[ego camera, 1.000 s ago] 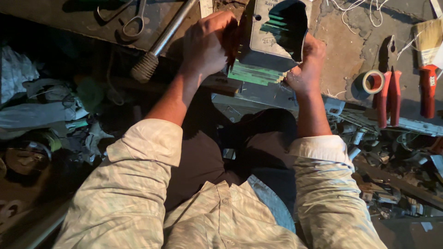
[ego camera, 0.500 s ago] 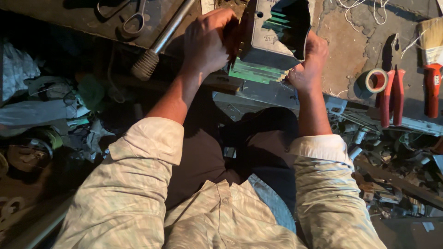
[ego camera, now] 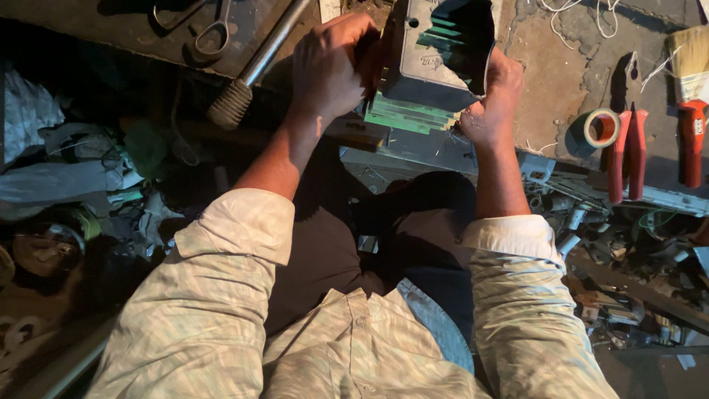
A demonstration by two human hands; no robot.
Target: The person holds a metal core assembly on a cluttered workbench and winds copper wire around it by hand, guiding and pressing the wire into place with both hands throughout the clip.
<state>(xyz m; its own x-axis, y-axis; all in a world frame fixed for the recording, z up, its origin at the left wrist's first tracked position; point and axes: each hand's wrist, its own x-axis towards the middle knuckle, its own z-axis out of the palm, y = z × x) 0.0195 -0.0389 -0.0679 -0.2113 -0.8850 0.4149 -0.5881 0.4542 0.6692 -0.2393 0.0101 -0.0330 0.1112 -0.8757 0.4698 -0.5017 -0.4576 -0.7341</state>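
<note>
A grey metal housing point(ego camera: 432, 63) with a dark opening and green plates inside and beneath it stands at the near edge of a stained workbench point(ego camera: 561, 81). My left hand point(ego camera: 332, 63) grips its left side, fingers curled over the edge. On the right side, my right hand point(ego camera: 491, 100) clasps its lower corner. Both forearms reach up from rolled pale sleeves.
A steel rod with a knurled end point(ego camera: 247, 77) lies left of the housing, scissors point(ego camera: 210, 29) beyond it. On the bench at right lie a tape roll point(ego camera: 602, 127), red-handled pliers point(ego camera: 626, 151), a brush with a red handle point(ego camera: 692, 103) and loose wire. Scrap and rags crowd the floor on both sides.
The housing has tilted and shifted slightly between my hands; both hands keep their hold on its sides.
</note>
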